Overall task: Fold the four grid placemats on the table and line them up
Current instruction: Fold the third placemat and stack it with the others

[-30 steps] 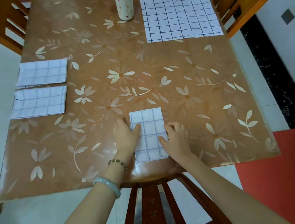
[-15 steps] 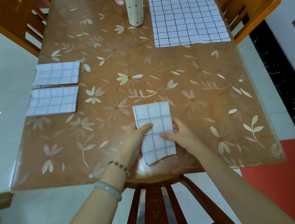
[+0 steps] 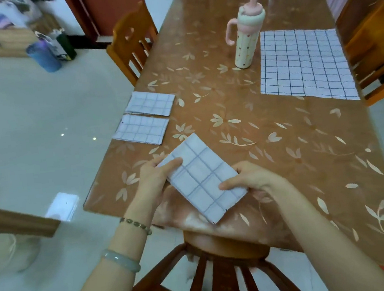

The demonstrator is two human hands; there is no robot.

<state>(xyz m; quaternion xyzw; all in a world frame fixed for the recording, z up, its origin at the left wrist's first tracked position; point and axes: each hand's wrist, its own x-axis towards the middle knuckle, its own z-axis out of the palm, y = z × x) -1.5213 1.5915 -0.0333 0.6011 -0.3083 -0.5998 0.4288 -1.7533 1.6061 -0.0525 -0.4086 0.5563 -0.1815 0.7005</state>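
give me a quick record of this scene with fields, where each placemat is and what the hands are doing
in hand: folded placemat, tilted, held over the near edge of the table
left grip: pinches the mat's left corner, thumb on top
right grip: pinches its right side, thumb on top
already folded: far folded mat and near folded mat, side by side at the table's left edge
not yet folded: flat placemat, spread out at the far right
other: bottle, upright beside the flat placemat
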